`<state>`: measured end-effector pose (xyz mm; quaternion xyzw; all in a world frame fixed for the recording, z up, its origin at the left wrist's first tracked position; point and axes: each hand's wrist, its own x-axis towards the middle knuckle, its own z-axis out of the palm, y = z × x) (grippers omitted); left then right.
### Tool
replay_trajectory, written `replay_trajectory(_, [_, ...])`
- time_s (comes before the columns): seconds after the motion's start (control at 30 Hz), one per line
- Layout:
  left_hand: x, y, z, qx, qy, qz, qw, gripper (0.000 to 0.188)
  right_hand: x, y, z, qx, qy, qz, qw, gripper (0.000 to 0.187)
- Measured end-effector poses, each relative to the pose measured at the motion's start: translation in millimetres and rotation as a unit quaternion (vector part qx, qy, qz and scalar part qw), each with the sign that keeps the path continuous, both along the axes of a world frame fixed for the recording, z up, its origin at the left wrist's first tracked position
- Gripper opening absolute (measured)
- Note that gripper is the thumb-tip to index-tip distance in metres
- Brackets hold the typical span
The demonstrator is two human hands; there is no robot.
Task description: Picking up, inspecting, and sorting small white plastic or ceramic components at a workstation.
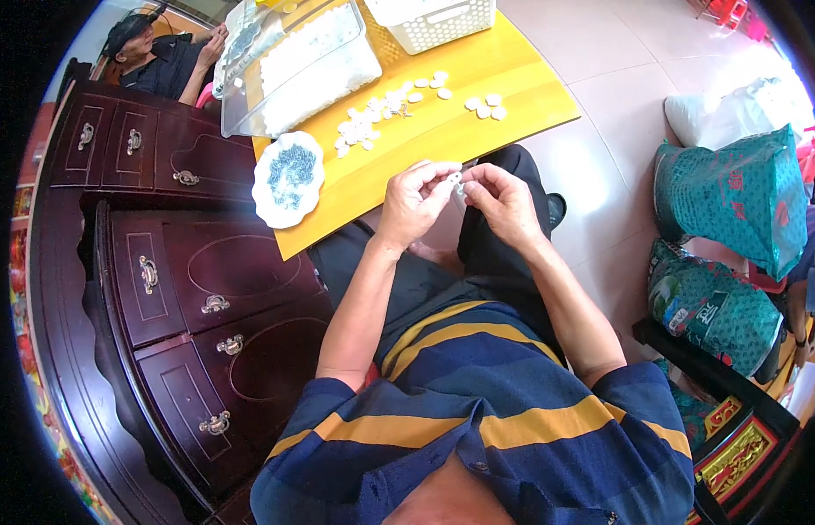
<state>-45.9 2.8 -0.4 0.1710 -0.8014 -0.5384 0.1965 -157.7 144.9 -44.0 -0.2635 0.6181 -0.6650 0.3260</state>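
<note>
Pinching one small white piece (456, 178) between closed fingertips, the left hand (412, 203) and right hand (505, 203) meet just beside the yellow table (521, 83). On it I see one scalloped dish (262, 188), one clear bin (239, 105), one white basket (447, 33), four white discs (484, 112) grouped apart, and a bigger cluster (359, 133) too crowded to count.

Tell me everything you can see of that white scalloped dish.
The white dish has a wavy rim and looks like plastic or ceramic. It sits upright at the left edge of the yellow table, near the clear tub, holding small grey-blue pieces too fine to identify. The left hand is apart from it.
</note>
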Motion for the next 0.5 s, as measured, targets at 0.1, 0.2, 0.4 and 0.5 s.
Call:
replay_trajectory(0.1, [0.0,2.6,2.6,0.003,0.004,0.004,1.0,0.017,-0.3,0.9,0.8,0.006,0.002,0.001,1.0,0.015])
replay_trajectory(0.2, [-0.7,4.8,3.1,-0.008,0.01,0.01,1.0,0.018,-0.8,1.0,-0.7,0.005,-0.021,0.005,1.0,0.014])
replay_trajectory(0.4, [-0.7,5.9,5.9,-0.029,0.009,0.008,0.999,0.018,-1.3,1.4,1.5,-0.015,-0.085,0.017,0.996,0.013])
replay_trajectory(0.5, [0.0,5.2,3.2,-0.047,0.004,-0.001,0.999,0.019,-1.6,1.2,0.9,-0.025,-0.095,0.016,0.995,0.012])
